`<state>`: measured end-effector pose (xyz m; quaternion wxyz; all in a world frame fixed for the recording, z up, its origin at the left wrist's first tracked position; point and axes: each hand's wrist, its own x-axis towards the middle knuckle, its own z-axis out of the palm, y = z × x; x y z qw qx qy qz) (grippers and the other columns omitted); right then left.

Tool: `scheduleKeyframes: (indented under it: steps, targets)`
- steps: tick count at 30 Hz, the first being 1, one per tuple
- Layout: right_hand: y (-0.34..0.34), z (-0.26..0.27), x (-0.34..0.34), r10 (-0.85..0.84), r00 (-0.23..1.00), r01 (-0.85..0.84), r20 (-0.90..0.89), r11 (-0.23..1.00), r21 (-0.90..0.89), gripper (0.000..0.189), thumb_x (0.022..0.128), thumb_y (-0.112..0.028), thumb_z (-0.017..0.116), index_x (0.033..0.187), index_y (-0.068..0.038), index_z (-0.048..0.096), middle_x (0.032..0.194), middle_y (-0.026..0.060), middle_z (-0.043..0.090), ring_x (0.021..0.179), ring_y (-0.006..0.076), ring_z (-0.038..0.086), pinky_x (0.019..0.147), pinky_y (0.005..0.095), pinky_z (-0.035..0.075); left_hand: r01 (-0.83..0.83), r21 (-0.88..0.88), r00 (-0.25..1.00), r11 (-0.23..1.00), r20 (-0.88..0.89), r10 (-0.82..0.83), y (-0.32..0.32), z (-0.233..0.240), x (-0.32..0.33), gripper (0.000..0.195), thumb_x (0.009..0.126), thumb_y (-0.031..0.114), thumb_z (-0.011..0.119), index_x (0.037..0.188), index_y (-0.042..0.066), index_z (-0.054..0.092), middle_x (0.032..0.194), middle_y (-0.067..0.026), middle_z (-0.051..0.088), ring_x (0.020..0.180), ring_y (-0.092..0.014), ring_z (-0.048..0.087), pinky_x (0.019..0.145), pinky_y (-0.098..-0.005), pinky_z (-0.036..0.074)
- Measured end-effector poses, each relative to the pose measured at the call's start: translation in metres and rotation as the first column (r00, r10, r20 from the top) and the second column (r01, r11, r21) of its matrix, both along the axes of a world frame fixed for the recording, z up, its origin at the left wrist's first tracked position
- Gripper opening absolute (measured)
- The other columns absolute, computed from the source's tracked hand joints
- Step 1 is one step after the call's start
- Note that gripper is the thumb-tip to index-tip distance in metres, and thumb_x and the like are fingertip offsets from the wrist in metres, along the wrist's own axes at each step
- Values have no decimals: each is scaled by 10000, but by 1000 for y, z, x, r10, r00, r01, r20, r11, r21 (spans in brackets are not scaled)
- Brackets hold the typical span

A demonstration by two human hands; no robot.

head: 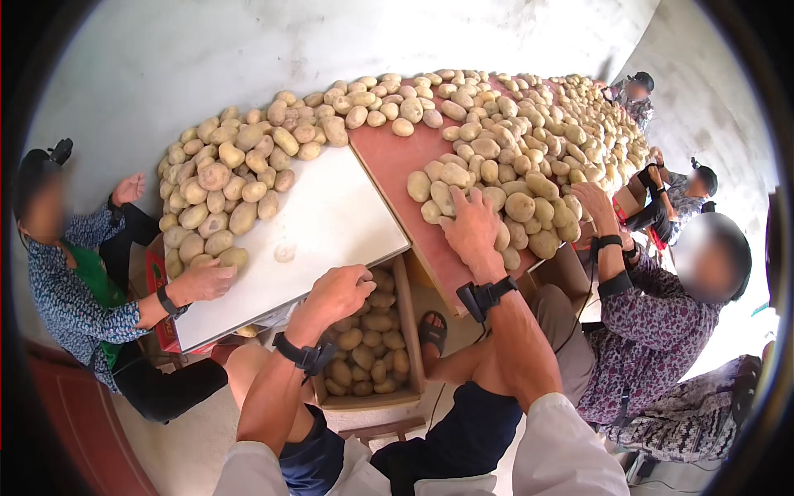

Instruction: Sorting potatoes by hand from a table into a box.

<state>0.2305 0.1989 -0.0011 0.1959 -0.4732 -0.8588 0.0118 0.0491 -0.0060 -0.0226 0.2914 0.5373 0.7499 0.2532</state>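
Note:
My right hand [471,226] reaches over the red tabletop [403,158], its thumb and fingers around the right side of a potato [441,197] at the near edge of a large heap. Over the cardboard box [410,322], beside the corner of the white tabletop [335,198], is my left hand [340,291] with its fingers curled. No potato shows in it, but its palm is hidden. Several potatoes [366,356] lie inside the box, which stands below the tabletops between my legs. Both my wrists wear black straps.
At left, a person's hand [208,279] touches a potato by another pile [217,180] on the white top. A co-worker's hand [594,201] is at the heap's right side. More people sit farther right. A pale wall [248,49] stands behind the tables.

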Motion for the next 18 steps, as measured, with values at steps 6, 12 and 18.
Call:
scheduleKeyframes:
  steps: [6,12,18]
  targets:
    - [15,-2,-7,55,997,-56,-45,998,-9,586,792,-274,790,1346,-178,627,1265,144,596,1189,393,549,955,498,496,-32,36,999,999,-37,33,6,-1,-3,317,920,259,656,1121,22,719,1022,-202,744,970,-372,705,883,-421,542]
    - [30,-10,-5,87,992,-92,-90,994,-56,563,786,-286,753,1327,-173,648,1231,134,622,1130,385,572,947,472,511,-29,-15,998,999,55,30,16,8,5,321,943,236,649,1153,0,701,1036,-214,741,965,-362,708,874,-406,541]
    - [23,-19,-8,85,989,-73,-118,992,104,525,772,-234,727,1288,-156,672,1194,114,648,1096,379,569,922,463,520,-1,7,999,1000,47,1,17,3,4,324,942,241,660,1148,-7,691,1039,-216,738,968,-357,707,875,-407,540]
